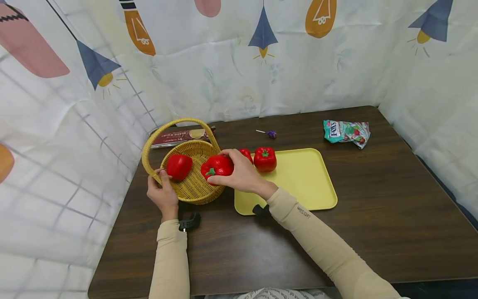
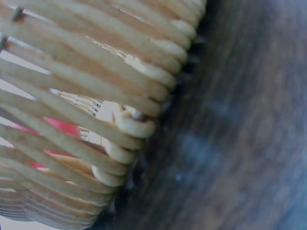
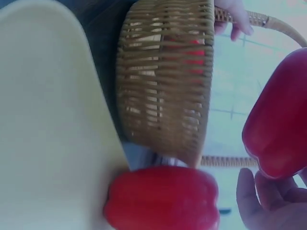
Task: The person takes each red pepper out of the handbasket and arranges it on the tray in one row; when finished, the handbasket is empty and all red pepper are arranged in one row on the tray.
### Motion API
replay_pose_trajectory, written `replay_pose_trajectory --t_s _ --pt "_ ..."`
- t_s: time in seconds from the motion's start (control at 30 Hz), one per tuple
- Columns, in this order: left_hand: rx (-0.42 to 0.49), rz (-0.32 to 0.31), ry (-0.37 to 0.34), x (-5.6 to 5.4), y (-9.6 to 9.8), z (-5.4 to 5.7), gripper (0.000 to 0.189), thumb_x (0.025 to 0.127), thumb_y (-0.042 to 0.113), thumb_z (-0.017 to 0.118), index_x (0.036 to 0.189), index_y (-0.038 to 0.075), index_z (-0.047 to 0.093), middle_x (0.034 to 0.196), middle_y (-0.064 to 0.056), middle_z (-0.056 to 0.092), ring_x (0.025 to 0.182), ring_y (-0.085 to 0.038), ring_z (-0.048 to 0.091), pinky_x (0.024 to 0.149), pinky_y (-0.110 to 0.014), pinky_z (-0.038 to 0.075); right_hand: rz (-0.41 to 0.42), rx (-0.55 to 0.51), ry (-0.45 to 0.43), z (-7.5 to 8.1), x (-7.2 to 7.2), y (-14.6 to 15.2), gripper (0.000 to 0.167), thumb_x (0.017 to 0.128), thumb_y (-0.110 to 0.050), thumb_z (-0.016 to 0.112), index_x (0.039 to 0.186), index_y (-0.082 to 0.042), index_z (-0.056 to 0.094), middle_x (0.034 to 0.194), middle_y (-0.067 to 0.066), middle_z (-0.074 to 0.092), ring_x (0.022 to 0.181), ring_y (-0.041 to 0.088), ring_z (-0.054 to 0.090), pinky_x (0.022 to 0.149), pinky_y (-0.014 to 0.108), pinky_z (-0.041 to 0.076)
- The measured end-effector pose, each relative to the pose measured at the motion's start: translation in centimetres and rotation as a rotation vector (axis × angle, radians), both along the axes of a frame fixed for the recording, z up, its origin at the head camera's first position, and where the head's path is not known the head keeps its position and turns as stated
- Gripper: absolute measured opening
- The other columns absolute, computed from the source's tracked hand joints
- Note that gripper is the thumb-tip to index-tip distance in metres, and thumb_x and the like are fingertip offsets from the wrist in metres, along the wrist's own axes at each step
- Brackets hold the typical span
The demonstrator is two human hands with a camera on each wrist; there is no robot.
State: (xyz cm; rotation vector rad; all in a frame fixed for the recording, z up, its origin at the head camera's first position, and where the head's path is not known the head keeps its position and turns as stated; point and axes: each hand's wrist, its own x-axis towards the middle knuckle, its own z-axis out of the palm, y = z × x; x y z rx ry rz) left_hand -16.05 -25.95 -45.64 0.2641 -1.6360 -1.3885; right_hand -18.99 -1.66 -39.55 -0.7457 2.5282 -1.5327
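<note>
My right hand (image 1: 244, 176) grips a red bell pepper (image 1: 217, 166) over the right rim of a yellow wicker basket (image 1: 194, 193). In the right wrist view that held bell pepper (image 3: 280, 117) is higher than the basket wall (image 3: 165, 86). My left hand (image 1: 164, 197) holds the basket at its left side, where the arched handle (image 1: 147, 151) meets the rim. Inside the basket lies another red bell pepper (image 1: 179, 167). The left wrist view is filled by the woven basket wall (image 2: 72, 91), with red showing through its gaps.
Right of the basket, a yellow tray (image 1: 306, 187) carries a red bell pepper (image 1: 265, 160) and another bell pepper (image 1: 245, 153) partly behind my right hand. A purple lollipop (image 1: 271, 134), a FOX'S candy bag (image 1: 347, 132) and a long dark-red packet (image 1: 179, 137) lie farther back.
</note>
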Motion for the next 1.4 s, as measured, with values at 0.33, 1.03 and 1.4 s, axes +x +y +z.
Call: replay_pose_trajectory --t_s 0.33,1.03,1.4 --pt "0.0 0.002 -0.005 -0.1 -0.1 -0.1 0.019 0.096 0.014 0.062 0.106 -0.002 0.065 0.089 -0.037 0.059 0.082 -0.033 0.056 0.082 -0.022 0.042 -0.027 -0.04 -0.007 0.5 -0.1 2.8 0.075 0.074 -0.053 0.08 0.133 -0.018 0.049 0.123 -0.006 0.055 0.105 0.015 0.054 0.078 0.032 0.054" --pt "0.012 0.019 -0.002 0.0 0.1 0.1 0.02 0.096 0.01 0.061 0.106 -0.007 0.064 0.089 -0.039 0.057 0.083 -0.037 0.056 0.083 -0.022 0.042 -0.13 -0.308 0.012 -1.0 0.2 10.1 0.062 0.085 -0.026 0.074 0.137 -0.01 0.044 0.127 0.005 0.051 0.107 0.022 0.057 0.084 0.038 0.054" --pt "0.006 0.007 -0.008 -0.1 0.3 0.1 0.022 0.097 0.013 0.061 0.106 -0.007 0.063 0.089 -0.038 0.057 0.082 -0.036 0.055 0.082 -0.022 0.042 -0.302 -0.411 -0.027 -2.8 -0.4 13.7 0.063 0.09 -0.021 0.069 0.141 -0.006 0.038 0.133 0.012 0.051 0.109 0.028 0.056 0.08 0.024 0.054"
